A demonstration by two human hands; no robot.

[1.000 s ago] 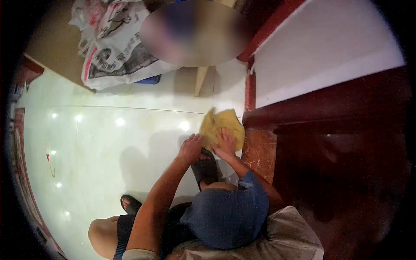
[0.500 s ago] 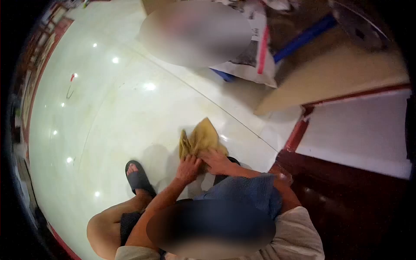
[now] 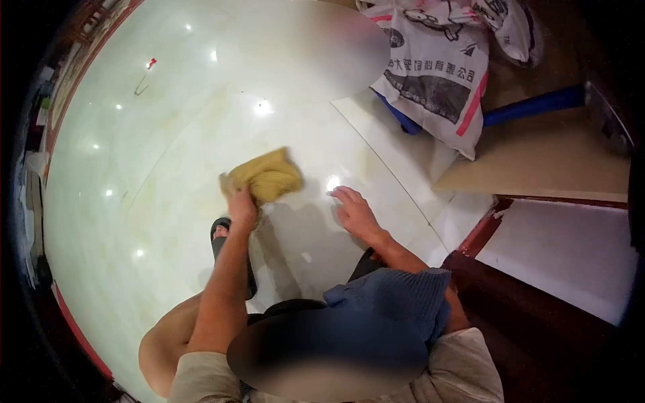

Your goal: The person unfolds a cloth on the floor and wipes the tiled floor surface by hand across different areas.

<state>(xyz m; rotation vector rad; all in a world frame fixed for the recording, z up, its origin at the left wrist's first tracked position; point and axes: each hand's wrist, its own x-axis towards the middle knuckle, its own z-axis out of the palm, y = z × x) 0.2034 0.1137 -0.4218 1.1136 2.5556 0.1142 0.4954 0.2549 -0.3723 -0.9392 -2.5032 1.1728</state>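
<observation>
A yellow-brown cloth (image 3: 270,176) hangs folded from my left hand (image 3: 242,209), whose fingers grip its near left corner. Its edges are slightly smeared by motion, above the pale tiled floor (image 3: 181,154). To the right of the cloth and apart from it is my right hand (image 3: 356,213), fingers spread and holding nothing. A blue-grey ribbed cloth (image 3: 396,299) lies draped over my right forearm near the elbow.
At the upper right a white printed sack (image 3: 437,87) leans by a blue bar (image 3: 537,106) and a tan board (image 3: 537,171). Dark red wood (image 3: 517,316) borders my right side. A small red-tipped wire (image 3: 142,82) lies on the floor at upper left. My left foot wears a dark slipper (image 3: 219,223).
Both hands were together on the yellow-brown cloth. My right hand has let go and moved right, while my left hand has carried the cloth forward and left. The view has shifted too.
</observation>
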